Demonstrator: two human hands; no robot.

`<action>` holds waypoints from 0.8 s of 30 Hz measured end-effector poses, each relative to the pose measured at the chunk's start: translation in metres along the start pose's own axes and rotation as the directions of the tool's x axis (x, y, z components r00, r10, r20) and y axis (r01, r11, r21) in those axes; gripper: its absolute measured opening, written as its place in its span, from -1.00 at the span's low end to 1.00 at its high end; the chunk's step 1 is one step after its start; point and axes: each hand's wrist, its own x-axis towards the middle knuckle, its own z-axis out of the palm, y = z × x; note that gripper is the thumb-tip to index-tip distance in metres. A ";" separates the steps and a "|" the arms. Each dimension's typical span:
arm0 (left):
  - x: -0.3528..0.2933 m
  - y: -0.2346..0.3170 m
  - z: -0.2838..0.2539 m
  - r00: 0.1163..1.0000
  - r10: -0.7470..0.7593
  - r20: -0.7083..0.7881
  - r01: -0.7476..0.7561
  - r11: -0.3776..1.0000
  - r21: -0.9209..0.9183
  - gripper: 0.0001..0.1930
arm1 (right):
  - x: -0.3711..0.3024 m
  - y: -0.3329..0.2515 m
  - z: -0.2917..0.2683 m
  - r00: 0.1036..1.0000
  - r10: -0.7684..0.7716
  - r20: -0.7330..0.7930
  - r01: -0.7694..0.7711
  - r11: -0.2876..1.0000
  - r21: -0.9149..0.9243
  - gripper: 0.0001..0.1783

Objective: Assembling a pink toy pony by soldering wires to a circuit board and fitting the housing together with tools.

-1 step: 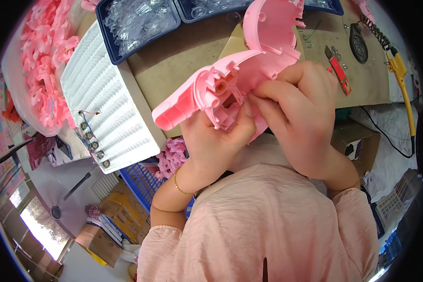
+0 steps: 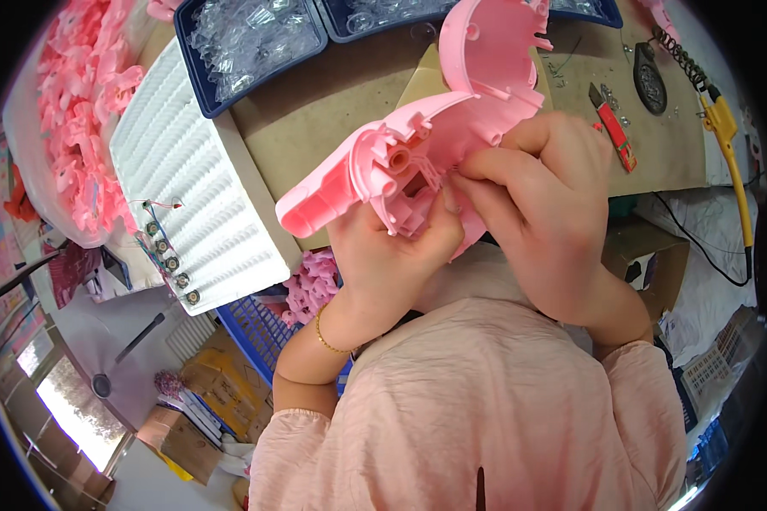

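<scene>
A pink plastic shell (image 2: 349,175), its hollow side with posts and ribs facing up, is held above the table edge. Its rounded end (image 2: 486,51) reaches toward the far side. My left hand (image 2: 392,247) is closed round the near side of the shell, with the thumb pressed on its inner rim. Against the shell's inside, my right hand (image 2: 541,183) is closed in a pinch of thumb and forefinger. Whatever sits between those fingertips is too small and too hidden to make out.
Blue trays (image 2: 251,106) of clear plastic parts stand at the back. A white ribbed board (image 2: 187,187) with small wired round parts (image 2: 170,262) lies left, beside a bag of pink parts (image 2: 85,128). At right are a red cutter (image 2: 615,132), a black oval object (image 2: 650,81) and a yellow-handled tool (image 2: 724,128).
</scene>
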 end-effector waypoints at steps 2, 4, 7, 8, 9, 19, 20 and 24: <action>-0.001 0.000 0.000 0.999 -0.028 -0.025 0.028 1.000 0.005 -0.76 | 0.000 0.000 -0.001 1.000 0.003 0.027 -0.003 1.000 0.000 -0.77; 0.000 -0.001 0.003 0.999 0.014 -0.041 -0.014 1.000 0.004 -0.77 | -0.001 0.000 -0.002 1.000 0.005 0.019 -0.004 1.000 -0.011 -0.77; -0.002 -0.001 0.002 1.000 -0.024 -0.020 0.024 1.000 0.013 -0.76 | 0.001 -0.001 -0.002 1.000 0.005 0.019 -0.004 1.000 -0.019 -0.77; -0.002 -0.001 0.003 1.000 -0.023 -0.020 0.024 1.000 0.013 -0.76 | 0.001 -0.001 -0.003 1.000 0.005 0.026 -0.004 1.000 -0.020 -0.77; -0.002 0.000 0.003 0.999 -0.024 -0.022 0.025 0.999 0.027 -0.75 | 0.001 -0.001 -0.003 1.000 0.004 0.027 -0.004 1.000 -0.018 -0.77; 0.009 0.000 -0.009 0.984 -0.103 0.149 0.105 0.994 -0.008 -0.72 | 0.004 0.003 -0.003 0.998 -0.036 0.043 0.038 0.998 -0.040 -0.79; 0.014 0.003 -0.013 0.985 -0.093 0.144 0.097 0.995 -0.021 -0.72 | 0.005 0.005 -0.007 0.998 -0.029 0.062 0.030 1.000 -0.010 -0.84; 0.033 0.014 -0.038 0.811 -0.437 0.390 0.519 0.844 -0.134 -0.72 | 0.033 0.017 -0.053 0.975 0.220 0.043 -0.223 0.938 0.267 -0.90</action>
